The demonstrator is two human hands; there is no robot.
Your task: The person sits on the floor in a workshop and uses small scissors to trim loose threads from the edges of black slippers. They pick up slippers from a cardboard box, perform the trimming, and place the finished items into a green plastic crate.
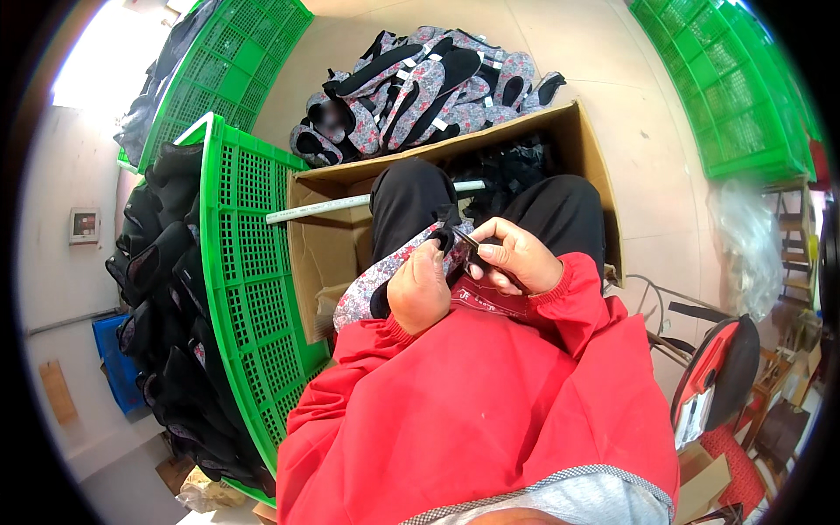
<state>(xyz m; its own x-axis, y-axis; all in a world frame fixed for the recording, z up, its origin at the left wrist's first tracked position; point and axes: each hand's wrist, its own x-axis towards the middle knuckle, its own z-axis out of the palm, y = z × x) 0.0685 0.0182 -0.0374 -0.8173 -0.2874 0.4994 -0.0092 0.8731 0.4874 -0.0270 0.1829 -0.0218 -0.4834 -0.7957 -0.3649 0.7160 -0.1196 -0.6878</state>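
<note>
The left hand [418, 293] grips a floral slipper [385, 276] over the lap, fingers curled round its upper to steady it. The right hand [516, 258] pinches the slipper's black edge, fingers pressed together, above the cardboard box [586, 153].

Red long-sleeved smock with ribbed cuffs, black trousers, bare hands, grey speckled collar edge

Both my forearms, in red sleeves, come up from below and meet over my lap. My left hand [418, 289] is curled into a loose fist, knuckles up. My right hand [516, 255] sits just beside it, fingers [486, 255] bent inward and pinched together toward the left.
</note>
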